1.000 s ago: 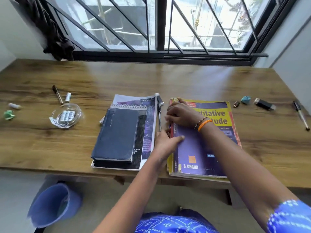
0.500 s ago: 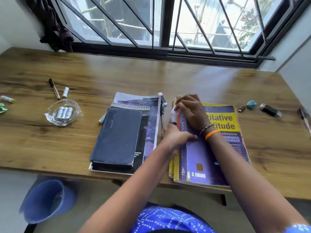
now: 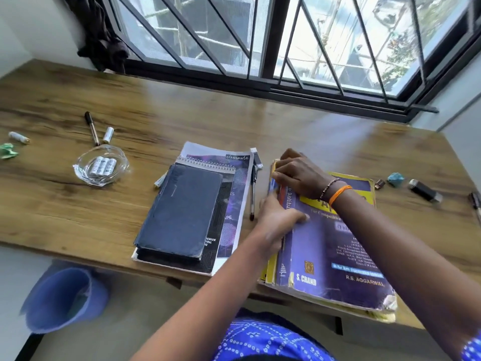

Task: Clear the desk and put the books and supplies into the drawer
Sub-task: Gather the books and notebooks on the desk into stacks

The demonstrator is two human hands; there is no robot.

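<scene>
The thick purple-and-yellow paperback textbook (image 3: 335,259) reads "S. CHAND" and "R.S. AGGARWAL" near its lower edge, with "For Competitive" partly visible. The purple spiral notebook (image 3: 235,183) carries "classmate" on a dark corner tab, plus "PREMIUM".

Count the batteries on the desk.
5 show clearly: three lie in the glass dish (batteries), one beside the black pen behind it, one near the desk's left edge. Others may be hidden.

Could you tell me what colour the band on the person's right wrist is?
Orange band, beside a thin beaded bracelet; head view.
</scene>
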